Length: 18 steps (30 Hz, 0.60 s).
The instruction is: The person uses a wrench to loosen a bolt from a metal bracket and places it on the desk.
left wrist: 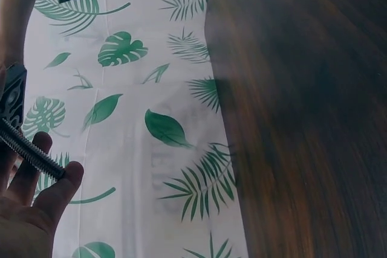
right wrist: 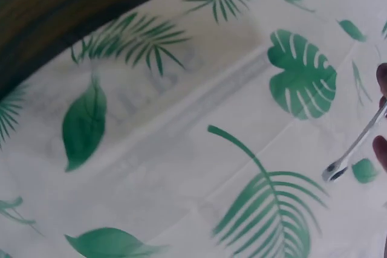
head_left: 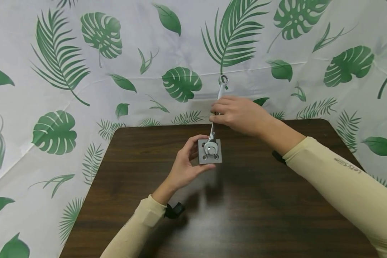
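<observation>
My left hand (head_left: 185, 165) holds a square grey metal plate (head_left: 201, 160) with holes in it above the table, fingers and thumb at its edges. A threaded rod (left wrist: 37, 156) sticks out from the plate in the left wrist view, its tip by a fingertip. On the plate's face sits a bolt head (head_left: 211, 150), with one end of a silver combination wrench (head_left: 212, 132) around it. Gripping the wrench by its shank, my right hand (head_left: 240, 114) is above the plate. The wrench's ring end (right wrist: 334, 172) points away, past the fingers.
Under both hands lies a dark brown wooden table (head_left: 261, 200) with rounded far corners. White cloth (head_left: 142, 104) printed with green leaves hangs behind it and surrounds its sides. A black strap device (head_left: 175, 210) is on the left wrist.
</observation>
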Motion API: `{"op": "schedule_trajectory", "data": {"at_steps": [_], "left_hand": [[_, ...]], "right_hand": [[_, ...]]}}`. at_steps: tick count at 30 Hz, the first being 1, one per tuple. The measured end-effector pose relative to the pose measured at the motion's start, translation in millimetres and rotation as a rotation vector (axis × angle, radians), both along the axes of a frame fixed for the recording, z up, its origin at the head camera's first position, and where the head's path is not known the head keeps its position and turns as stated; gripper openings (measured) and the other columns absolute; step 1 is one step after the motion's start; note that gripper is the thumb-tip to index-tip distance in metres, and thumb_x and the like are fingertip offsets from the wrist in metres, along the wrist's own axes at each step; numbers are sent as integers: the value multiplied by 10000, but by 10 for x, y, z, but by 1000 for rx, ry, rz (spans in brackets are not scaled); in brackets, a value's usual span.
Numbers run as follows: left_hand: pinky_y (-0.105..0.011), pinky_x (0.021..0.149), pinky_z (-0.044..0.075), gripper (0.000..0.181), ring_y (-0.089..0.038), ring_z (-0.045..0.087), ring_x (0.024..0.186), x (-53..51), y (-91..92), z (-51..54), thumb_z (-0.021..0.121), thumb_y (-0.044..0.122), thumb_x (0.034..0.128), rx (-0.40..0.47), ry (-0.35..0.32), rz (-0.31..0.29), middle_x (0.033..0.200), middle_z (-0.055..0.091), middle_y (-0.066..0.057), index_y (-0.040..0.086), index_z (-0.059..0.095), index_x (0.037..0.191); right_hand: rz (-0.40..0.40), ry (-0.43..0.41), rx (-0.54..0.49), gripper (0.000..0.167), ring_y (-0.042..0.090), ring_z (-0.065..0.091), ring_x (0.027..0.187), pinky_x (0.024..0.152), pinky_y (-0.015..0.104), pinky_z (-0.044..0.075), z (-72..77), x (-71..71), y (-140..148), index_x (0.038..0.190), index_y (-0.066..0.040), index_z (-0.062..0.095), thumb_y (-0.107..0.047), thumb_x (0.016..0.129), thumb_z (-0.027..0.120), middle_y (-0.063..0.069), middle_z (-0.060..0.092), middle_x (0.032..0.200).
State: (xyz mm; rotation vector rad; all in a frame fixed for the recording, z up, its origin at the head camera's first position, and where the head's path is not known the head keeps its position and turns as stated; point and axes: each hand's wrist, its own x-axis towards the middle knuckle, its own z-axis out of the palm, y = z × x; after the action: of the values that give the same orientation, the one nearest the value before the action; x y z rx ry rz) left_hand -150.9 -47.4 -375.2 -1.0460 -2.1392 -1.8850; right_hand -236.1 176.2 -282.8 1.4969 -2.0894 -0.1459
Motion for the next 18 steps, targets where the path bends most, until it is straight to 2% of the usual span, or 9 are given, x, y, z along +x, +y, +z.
{"op": "schedule_trajectory", "data": {"at_steps": [4,7,11,14,18], "left_hand": [[-415,859,539,736,-244,644,1017,15,28,4,813,-90,732,-12,11,-12,1133,645,-188,-16,428,1354],[-447,867,533,731,-240,647,1025,21,37,8,812,-88,734,-18,5,-6,1140,649,-190,-9,427,1350],[-463,870,528,723,-230,648,1030,24,30,7,813,-80,736,-18,-14,6,1148,649,-184,-6,430,1345],[-455,857,534,724,-239,651,1016,15,21,-12,811,-81,738,-3,-17,10,1146,646,-181,0,434,1351],[-440,843,541,738,-254,652,1004,-8,16,-42,814,-90,731,13,-13,18,1160,642,-184,4,435,1358]], "right_hand": [[49,106,98,315,309,588,1134,1003,431,441,90,-11,-86,1104,-67,734,62,817,734,155,661,1146],[49,173,151,308,299,572,1188,1031,430,419,146,3,-136,1125,-70,731,37,836,729,160,657,1183],[34,198,182,308,300,559,1207,1051,440,398,191,25,-142,1147,-72,723,18,852,723,164,646,1199],[19,180,143,309,310,565,1179,1049,446,399,210,24,-73,1134,-69,721,32,842,725,162,645,1170],[-3,156,23,278,315,592,1061,1010,448,430,186,3,108,1064,-70,728,76,828,711,138,654,1059]]}}
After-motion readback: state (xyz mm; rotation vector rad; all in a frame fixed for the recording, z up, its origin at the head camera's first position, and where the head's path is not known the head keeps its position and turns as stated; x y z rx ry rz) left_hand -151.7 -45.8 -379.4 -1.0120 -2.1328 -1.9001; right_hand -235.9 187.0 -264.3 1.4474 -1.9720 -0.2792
